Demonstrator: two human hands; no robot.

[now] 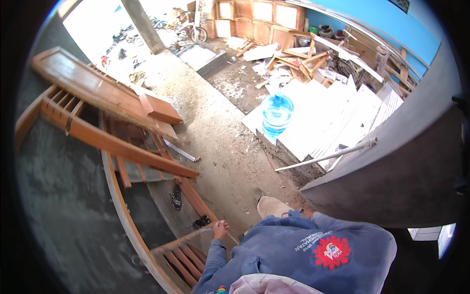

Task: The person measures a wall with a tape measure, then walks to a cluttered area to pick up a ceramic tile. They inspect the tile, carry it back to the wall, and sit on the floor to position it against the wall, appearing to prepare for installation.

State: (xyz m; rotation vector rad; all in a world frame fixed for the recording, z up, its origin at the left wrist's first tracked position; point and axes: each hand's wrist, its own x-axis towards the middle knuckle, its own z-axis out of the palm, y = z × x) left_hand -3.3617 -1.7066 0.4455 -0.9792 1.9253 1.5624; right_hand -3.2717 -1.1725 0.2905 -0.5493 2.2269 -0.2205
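My left hand (pixel 220 229) is at the near end of a slatted wooden frame (pixel 193 196), its fingers curled over the brown wood of the rail. Beside that hand, a black sandal or shoe (pixel 201 222) lies by the rail, and another dark shoe (pixel 176 197) lies farther off. Only a small part of my right hand (pixel 307 214) shows, low at my side past the blue shirt. Its fingers are hidden, so what it holds, if anything, cannot be made out.
Leaning on the left are a curved wooden rail (pixel 122 147) and a wooden panel (pixel 93 88). A dusty concrete floor (pixel 215 147) runs ahead. A blue water jug (pixel 277 113) stands on white boards (pixel 318 112) at right, near a pale pole (pixel 328 157). Scrap wood (pixel 303 63) is heaped behind.
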